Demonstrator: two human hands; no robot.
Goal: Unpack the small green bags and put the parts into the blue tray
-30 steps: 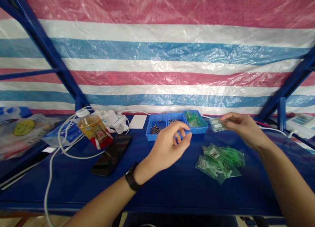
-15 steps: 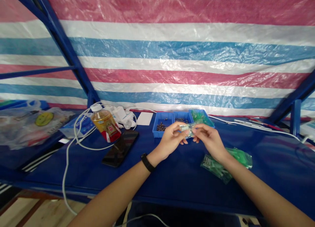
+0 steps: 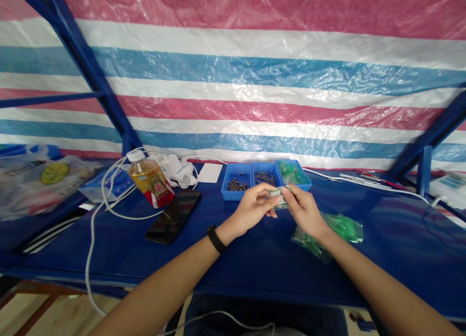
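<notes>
My left hand (image 3: 255, 207) and my right hand (image 3: 304, 210) meet over the blue table (image 3: 218, 268), both pinching one small green plastic bag (image 3: 278, 196) between their fingertips. A black band sits on my left wrist. A pile of several similar green bags (image 3: 337, 229) lies on the table just right of my right wrist. Behind my hands stands a blue tray (image 3: 233, 196) with three compartments: small dark parts at left, thin metal pieces in the middle, green bags at right.
A bottle of amber liquid (image 3: 150, 179), a black phone (image 3: 173, 215), white cables (image 3: 105, 205) and white adapters lie at left. A plastic bag (image 3: 40, 180) sits on the far left. Blue frame struts rise on both sides before a striped tarp.
My right hand brought the small green bag in from the right to my left hand; both now pinch it. The camera view shifted slightly.
</notes>
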